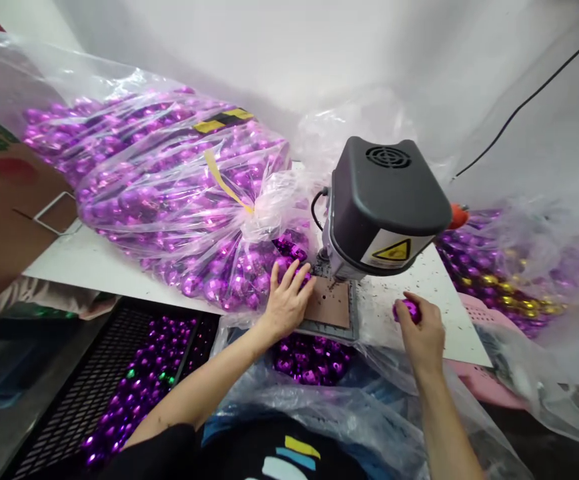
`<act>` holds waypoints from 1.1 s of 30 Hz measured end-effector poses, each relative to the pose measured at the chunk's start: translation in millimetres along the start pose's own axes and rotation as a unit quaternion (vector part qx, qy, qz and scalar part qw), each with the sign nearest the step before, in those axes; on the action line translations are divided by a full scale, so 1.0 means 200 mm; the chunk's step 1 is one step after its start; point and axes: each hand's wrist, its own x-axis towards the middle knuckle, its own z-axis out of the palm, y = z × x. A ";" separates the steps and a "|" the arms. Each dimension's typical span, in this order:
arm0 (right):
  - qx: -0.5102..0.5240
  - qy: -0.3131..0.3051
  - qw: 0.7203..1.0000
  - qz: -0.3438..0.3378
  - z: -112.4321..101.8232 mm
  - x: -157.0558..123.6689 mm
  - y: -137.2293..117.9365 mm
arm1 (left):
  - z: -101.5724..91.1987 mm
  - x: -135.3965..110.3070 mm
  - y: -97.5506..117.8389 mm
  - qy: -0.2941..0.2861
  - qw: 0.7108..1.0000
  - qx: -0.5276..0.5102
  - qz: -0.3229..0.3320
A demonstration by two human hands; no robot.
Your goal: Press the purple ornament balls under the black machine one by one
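Observation:
My left hand reaches to the purple faceted balls beside the tied neck of a big clear bag. Its fingers are spread over the balls and touch them. In my right hand, a shiny purple faceted ball is pinched between thumb and fingers above the white table. Between my hands stands a small black machine with a yellow warning label. At its foot lies a brown plate with small holes, on a grey metal base.
More purple balls lie in clear plastic over my lap. A black crate with purple balls stands lower left. To the right are a pink plastic basket and a bag with purple and gold balls. Dark specks are scattered near the machine.

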 end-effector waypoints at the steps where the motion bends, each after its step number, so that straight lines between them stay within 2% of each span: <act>1: 0.031 -0.011 0.999 0.010 0.01 -0.04 -0.04 | 0.00 0.02 -0.02 -0.008 1.000 0.004 -0.007; 5: 0.167 -0.087 0.980 0.067 0.02 -0.19 -0.17 | -0.01 0.05 -0.06 -0.012 0.999 0.022 -0.042; 10: 0.310 -0.256 0.910 0.103 0.05 -0.33 -0.32 | -0.02 0.02 -0.03 -0.021 0.997 0.032 -0.071; 12: 0.336 -0.296 0.889 0.099 0.07 -0.35 -0.35 | -0.02 0.01 -0.02 -0.025 0.996 0.023 -0.078; 15: 0.336 -0.305 0.886 0.092 0.11 -0.37 -0.37 | -0.03 -0.02 0.01 -0.010 0.997 -0.019 -0.070; 18: 0.310 -0.287 0.903 0.076 0.14 -0.37 -0.37 | -0.07 -0.07 0.07 0.008 0.987 -0.150 -0.049; 20: 0.280 -0.269 0.920 0.060 0.17 -0.38 -0.36 | -0.09 -0.08 0.11 -0.016 0.957 -0.280 -0.074; 22: 0.241 -0.248 0.937 0.041 0.20 -0.39 -0.36 | -0.10 -0.08 0.16 -0.075 0.906 -0.396 -0.127; 24: 0.205 -0.228 0.952 0.020 0.23 -0.40 -0.36 | -0.10 -0.05 0.18 -0.137 0.854 -0.473 -0.169; 26: 0.180 -0.217 0.959 0.000 0.24 -0.42 -0.37 | -0.09 -0.02 0.18 -0.174 0.818 -0.515 -0.186; 30: 0.157 -0.226 0.961 -0.015 0.21 -0.41 -0.37 | -0.07 0.03 0.13 -0.191 0.776 -0.566 -0.202; 33: 0.148 -0.207 0.967 0.005 0.15 -0.37 -0.35 | -0.05 0.02 0.07 -0.156 0.736 -0.601 -0.269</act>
